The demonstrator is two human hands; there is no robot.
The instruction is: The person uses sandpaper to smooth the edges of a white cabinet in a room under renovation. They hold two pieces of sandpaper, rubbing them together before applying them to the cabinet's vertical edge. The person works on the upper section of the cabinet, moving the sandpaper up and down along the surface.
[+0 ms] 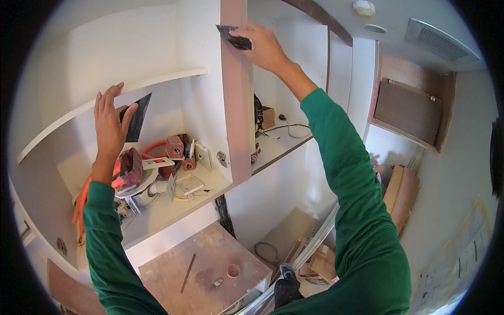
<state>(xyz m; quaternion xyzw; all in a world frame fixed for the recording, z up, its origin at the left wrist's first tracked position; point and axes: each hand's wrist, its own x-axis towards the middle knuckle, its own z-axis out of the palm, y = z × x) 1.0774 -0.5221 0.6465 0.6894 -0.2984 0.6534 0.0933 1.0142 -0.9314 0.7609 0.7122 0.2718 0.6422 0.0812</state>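
My right hand [266, 48] is closed on a dark, flat filling knife [235, 41], high up against the pinkish vertical panel edge [237, 105] between two white cabinet openings. The knife's blade lies across the panel's face. To the left, my left hand [109, 128] is raised in front of a white shelf [152, 80] and grips a second dark filling knife [137, 119] between thumb and palm, with some fingers stretched upward. That blade slants up to the right, seemingly apart from the shelf. Whether filler sits on either blade cannot be made out.
Below the shelf, the cabinet bottom holds orange tubing [82, 210], red boxes [175, 147] and white frames [189, 184]. A dusty board surface [205, 268] with a stick [188, 273] stands lower. Boxes [321, 262] and long strips lie by my foot. A wall cabinet [409, 110] hangs right.
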